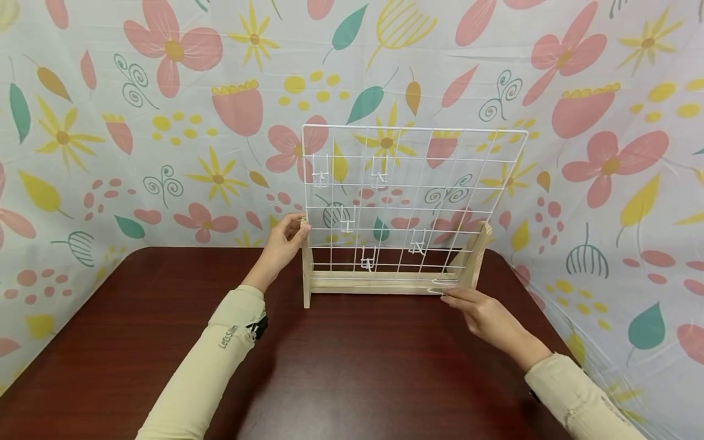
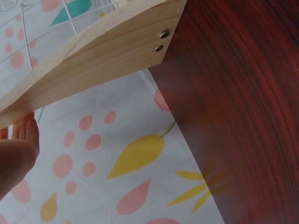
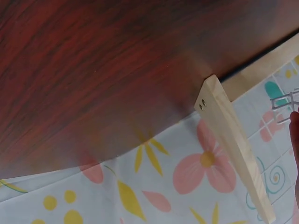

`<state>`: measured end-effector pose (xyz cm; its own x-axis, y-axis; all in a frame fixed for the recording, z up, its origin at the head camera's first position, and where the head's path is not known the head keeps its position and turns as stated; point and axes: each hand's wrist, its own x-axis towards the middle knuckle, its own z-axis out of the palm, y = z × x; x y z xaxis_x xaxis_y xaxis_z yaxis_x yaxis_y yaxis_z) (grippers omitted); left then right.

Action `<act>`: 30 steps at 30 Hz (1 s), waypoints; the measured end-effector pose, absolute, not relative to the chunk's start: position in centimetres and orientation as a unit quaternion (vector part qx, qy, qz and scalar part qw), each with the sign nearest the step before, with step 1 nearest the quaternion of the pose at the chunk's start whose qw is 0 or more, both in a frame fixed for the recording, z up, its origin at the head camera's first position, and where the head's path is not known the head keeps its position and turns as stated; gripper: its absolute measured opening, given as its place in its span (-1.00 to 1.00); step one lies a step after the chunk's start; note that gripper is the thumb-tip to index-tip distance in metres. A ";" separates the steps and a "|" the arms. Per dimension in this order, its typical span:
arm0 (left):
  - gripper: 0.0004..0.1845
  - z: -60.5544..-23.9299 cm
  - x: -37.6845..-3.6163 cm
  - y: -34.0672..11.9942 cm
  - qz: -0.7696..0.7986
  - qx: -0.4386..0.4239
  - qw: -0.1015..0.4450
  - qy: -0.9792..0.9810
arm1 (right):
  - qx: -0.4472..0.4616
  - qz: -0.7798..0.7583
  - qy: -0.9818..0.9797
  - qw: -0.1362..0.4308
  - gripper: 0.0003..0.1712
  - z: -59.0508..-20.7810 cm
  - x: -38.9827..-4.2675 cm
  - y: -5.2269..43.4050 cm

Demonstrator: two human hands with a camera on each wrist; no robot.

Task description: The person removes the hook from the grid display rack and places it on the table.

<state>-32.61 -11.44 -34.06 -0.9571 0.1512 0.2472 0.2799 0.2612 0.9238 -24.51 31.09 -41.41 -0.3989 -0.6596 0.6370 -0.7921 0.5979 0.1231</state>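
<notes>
A white wire grid panel [image 1: 415, 128] stands upright in a pale wooden stand [image 1: 374, 286] on the table. Several white wire hooks hang on the grid, among them one at its upper left [image 1: 321, 178] and one low down [image 1: 367, 263]. My left hand [image 1: 282, 245] grips the top of the stand's left side board [image 2: 107, 60], fingers and thumb on either side of the wood. Near the lower right of the grid, my right hand [image 1: 489, 316] pinches another white wire hook [image 3: 282, 100], which overlaps the stand's bottom rail in the head view. Only the fingers of that hand show in the right wrist view.
The dark red wooden table [image 1: 352, 366] has rounded far corners. Behind it hangs a white curtain [image 1: 82, 183] printed with flowers and leaves. The stand's right side board [image 3: 238, 144] rises close to my right hand.
</notes>
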 end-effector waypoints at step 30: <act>-0.54 -33.5 -32.2 -11.3 -0.589 -0.139 0.057 -0.794 | 0.438 0.053 -0.855 0.274 -0.56 -43.1 -24.7 31.4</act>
<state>-32.18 -11.31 -33.53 -0.9550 0.1530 0.2539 0.2874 0.2677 0.9197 -24.70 31.40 -43.14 -0.4666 -0.7198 0.5140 -0.7775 0.6109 0.1495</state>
